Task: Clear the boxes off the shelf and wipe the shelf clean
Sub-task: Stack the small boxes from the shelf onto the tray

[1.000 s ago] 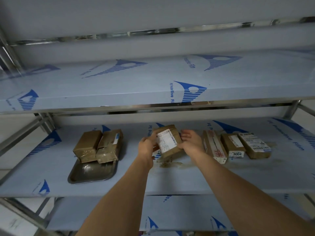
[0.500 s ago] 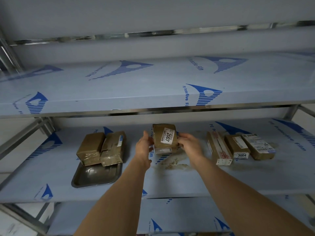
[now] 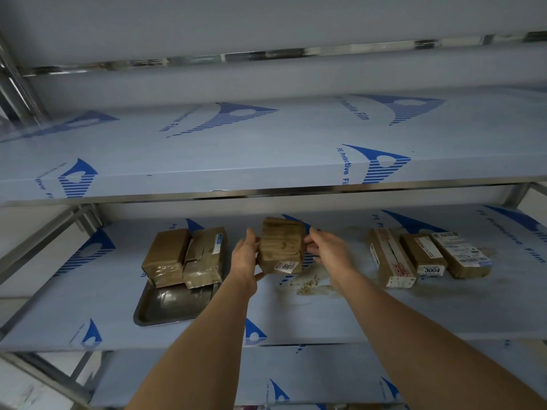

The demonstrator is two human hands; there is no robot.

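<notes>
A brown taped box (image 3: 281, 245) with a small white label near its bottom edge is lifted above the middle shelf (image 3: 444, 309). My left hand (image 3: 245, 258) grips its left side and my right hand (image 3: 327, 251) grips its right side. Two brown boxes (image 3: 186, 255) lie on a dark metal tray (image 3: 168, 306) to the left. Three more boxes (image 3: 429, 257) lie side by side to the right; the middle one is marked 3004. Brownish dirt (image 3: 310, 287) stains the shelf below the held box.
The upper shelf (image 3: 236, 161), covered in blue protective film, overhangs the work area just above my hands. Metal frame posts (image 3: 38, 235) stand at the left. A lower shelf (image 3: 310, 377) shows beneath my forearms.
Both hands have turned the box: its labelled face, which was towards me, now points downward, and its plain brown side faces me. The box has shifted slightly leftward.
</notes>
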